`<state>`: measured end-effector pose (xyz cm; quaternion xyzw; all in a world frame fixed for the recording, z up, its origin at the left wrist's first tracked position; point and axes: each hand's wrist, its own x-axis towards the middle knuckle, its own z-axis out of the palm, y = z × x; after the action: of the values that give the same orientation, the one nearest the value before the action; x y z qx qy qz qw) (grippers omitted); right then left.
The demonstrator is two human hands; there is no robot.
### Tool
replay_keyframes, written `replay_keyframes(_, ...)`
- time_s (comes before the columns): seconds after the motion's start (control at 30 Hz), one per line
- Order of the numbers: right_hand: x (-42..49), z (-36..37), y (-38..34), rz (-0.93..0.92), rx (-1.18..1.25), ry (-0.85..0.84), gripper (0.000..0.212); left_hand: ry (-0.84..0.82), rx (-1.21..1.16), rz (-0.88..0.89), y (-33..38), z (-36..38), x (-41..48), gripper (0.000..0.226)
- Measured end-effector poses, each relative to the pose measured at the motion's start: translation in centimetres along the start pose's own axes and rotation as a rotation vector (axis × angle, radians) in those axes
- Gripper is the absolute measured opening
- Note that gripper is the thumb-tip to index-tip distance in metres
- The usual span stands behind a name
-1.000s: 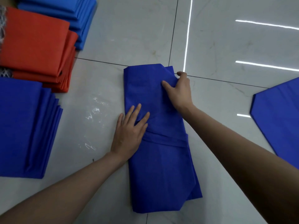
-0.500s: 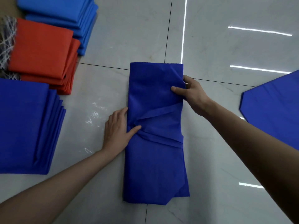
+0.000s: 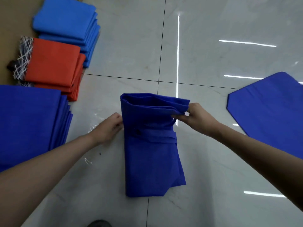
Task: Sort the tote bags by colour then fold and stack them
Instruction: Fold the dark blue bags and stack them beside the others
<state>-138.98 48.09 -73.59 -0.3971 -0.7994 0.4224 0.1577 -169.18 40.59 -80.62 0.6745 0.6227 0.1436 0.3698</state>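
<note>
A dark blue tote bag (image 3: 152, 163), folded into a long narrow strip, lies on the floor in the middle. Its far end is lifted off the floor and curls toward me. My left hand (image 3: 109, 126) pinches the bag's left edge and my right hand (image 3: 197, 117) grips its right edge, both at the raised end. A stack of folded dark blue bags (image 3: 31, 122) sits at the left. Behind it lie a stack of orange bags (image 3: 54, 66) and a stack of light blue bags (image 3: 65, 25).
The floor is glossy grey tile (image 3: 213, 177) with dark grout lines. Another dark blue bag (image 3: 268, 108) lies flat at the right edge. A white netted item (image 3: 23, 58) sits left of the orange stack. A dark shoe tip (image 3: 99, 224) shows at the bottom.
Both hands have moved from pressing the flat bag to gripping its side edges. The bag's far end has risen off the floor and folded toward me.
</note>
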Motion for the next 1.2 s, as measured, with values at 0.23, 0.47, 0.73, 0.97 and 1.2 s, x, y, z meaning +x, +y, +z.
replay_keyframes(0.23, -3.3, 0.9, 0.4, -0.381, -0.416, -0.002, 0.031, -0.191, -0.444, -0.365, 4.8, -2.7, 0.7, 0.072)
replay_keyframes(0.47, -6.4, 1.4, 1.8, -0.212, -0.652, -0.508, 0.080, -0.262, 0.233, -0.147, 5.3, 2.2, 0.1, 0.083)
replay_keyframes(0.73, -6.5, 2.9, 0.7, 0.191, -0.296, -0.228, 0.038, -0.382, 0.393, -0.174, 6.8, 2.7, 1.9, 0.087)
replay_keyframes(0.97, -2.1, 6.3, -0.7, 0.757, 0.123, -0.062, 0.062, -0.405, 0.373, -0.151, 6.5, 2.7, 1.5, 0.085)
replay_keyframes(1.2, -1.1, 7.5, -0.4, 0.775, 0.555, 0.067, 0.029, -0.464, 0.117, -0.323, 6.7, 1.6, 1.6, 0.071)
